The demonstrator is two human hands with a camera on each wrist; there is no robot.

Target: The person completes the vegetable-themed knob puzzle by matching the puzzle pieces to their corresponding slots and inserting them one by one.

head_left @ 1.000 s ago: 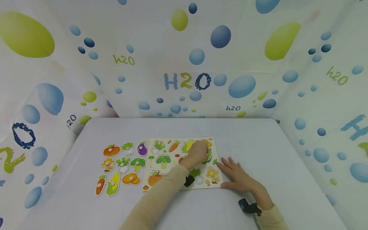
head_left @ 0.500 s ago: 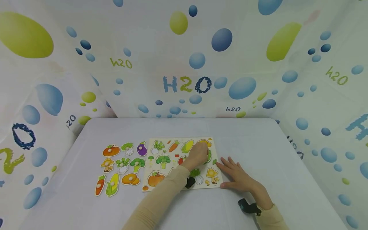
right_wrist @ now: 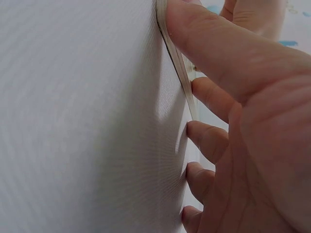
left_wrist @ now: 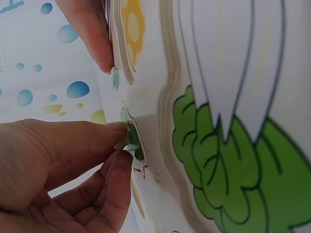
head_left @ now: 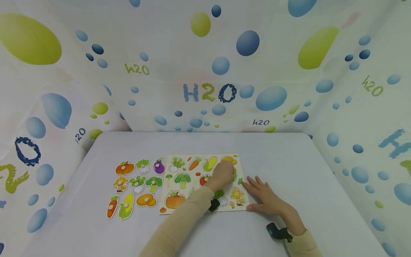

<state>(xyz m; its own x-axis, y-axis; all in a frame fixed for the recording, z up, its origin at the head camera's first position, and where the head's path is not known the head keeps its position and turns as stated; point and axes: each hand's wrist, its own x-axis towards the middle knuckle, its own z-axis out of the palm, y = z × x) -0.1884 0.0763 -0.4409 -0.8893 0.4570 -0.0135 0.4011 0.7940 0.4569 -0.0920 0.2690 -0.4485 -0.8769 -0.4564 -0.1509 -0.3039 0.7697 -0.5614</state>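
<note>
A vegetable puzzle board (head_left: 191,185) lies flat on the white table. Over its right half, my left hand (head_left: 221,175) pinches a small green puzzle piece (left_wrist: 134,141) between thumb and forefinger. The left wrist view shows this piece at the board's surface; its exact vegetable is hard to make out, and from above the hand covers most of it. My right hand (head_left: 268,198) rests at the board's right edge with fingers spread. In the right wrist view its thumb (right_wrist: 209,39) touches the board's side and the other fingertips reach the tabletop.
Left of the board lie several loose knobbed pieces, among them a pumpkin (head_left: 125,167), an eggplant (head_left: 158,166), a broccoli (head_left: 154,184), a carrot (head_left: 112,207) and a corn cob (head_left: 126,206). A curtain (head_left: 154,43) with printed bubbles hangs behind the table.
</note>
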